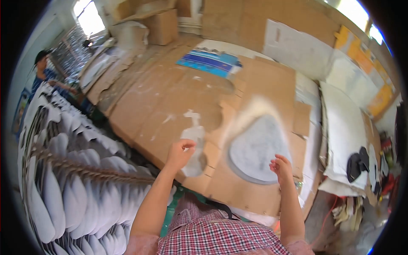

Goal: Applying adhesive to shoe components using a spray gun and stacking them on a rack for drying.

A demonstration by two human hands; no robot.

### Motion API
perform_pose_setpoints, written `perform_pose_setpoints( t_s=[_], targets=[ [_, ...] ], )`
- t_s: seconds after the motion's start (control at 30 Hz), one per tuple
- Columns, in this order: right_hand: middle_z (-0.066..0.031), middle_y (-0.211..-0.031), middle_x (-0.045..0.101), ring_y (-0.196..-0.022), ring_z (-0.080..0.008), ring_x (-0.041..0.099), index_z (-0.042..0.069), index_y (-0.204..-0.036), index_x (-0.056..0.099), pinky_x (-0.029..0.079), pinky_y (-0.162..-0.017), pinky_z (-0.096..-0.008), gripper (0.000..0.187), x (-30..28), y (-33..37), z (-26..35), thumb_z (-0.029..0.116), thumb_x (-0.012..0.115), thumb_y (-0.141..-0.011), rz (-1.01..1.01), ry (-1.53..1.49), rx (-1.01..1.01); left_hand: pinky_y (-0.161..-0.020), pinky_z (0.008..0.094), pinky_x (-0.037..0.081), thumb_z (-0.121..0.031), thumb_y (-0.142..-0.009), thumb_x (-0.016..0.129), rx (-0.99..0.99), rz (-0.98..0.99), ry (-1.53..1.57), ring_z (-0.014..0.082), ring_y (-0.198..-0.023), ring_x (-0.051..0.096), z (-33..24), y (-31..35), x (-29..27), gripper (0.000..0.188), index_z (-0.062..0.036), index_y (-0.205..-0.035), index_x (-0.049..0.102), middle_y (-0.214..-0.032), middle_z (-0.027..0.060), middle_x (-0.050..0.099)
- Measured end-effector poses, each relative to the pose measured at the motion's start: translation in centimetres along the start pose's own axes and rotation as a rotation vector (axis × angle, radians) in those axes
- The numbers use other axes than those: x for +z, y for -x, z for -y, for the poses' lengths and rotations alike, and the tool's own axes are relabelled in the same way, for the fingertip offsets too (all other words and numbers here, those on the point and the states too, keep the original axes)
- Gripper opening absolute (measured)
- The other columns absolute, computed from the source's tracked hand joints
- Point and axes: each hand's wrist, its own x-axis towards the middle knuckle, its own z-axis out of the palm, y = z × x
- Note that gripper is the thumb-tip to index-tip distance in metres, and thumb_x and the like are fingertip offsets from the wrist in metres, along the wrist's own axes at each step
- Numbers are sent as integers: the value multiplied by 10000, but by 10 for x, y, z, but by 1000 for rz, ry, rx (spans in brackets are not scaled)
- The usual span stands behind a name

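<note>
My left hand is raised over the table's near edge with thumb and fingers curled together; whether anything small is in them I cannot make out. Behind it shows a pale grey, long rounded patch or flat piece, narrow at its far end. My right hand hovers at the right rim of a rounded, roughly triangular grey board. Its fingers are half bent and apart, with nothing visible in them. Pale, powdery colour surrounds the board on the cardboard-covered table.
At left, a rack holds many hanging white sole-shaped pieces. A person is beyond it. A blue-and-white printed sheet lies on the far table. Cardboard boxes stand behind; black pieces lie on a white sheet at right.
</note>
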Motion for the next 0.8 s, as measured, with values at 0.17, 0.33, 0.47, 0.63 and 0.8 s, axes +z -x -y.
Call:
perform_pose_setpoints(
  t_s=[0.17,0.33,0.47,0.63,0.8],
  targets=[
    [-87,-808,611,-648,-150,593,6,-1115,516,500,-585,-247,284,-135,64,-12,52,509,-835,-290,-38,-12,-802,350,433,-136,-733,651,-66,32,-610,233,-907,533,19,-30,146,176,-73,-896,676,-858,88,635],
    [-92,-791,622,-638,-148,599,13,-1073,542,485,-561,-239,246,-162,74,-31,49,528,-830,-268,-51,34,-846,418,393,-216,-751,628,254,-22,-1014,272,-963,498,0,-32,204,163,-91,-846,671,-931,91,595],
    [-106,-801,630,-654,-158,605,-15,-1100,537,492,-597,-261,287,-83,56,-53,78,552,-829,123,53,74,-632,447,496,-153,-781,546,-257,-401,-503,316,-643,612,155,-15,198,160,-45,-703,636,-686,144,601],
    [-118,-842,622,-660,-176,604,-3,-1126,512,515,-618,-295,303,-100,41,-90,91,547,-840,235,165,47,-724,473,468,-105,-767,490,173,24,-829,372,-876,592,30,-27,287,197,3,-753,654,-862,227,615],
    [-138,-945,611,-760,-203,617,24,-1167,487,533,-702,-342,321,-43,14,-124,129,552,-870,455,-83,221,-578,414,515,-15,-645,529,-568,259,446,265,-626,574,-53,-67,274,75,-10,-701,579,-714,129,550]
  ],
)
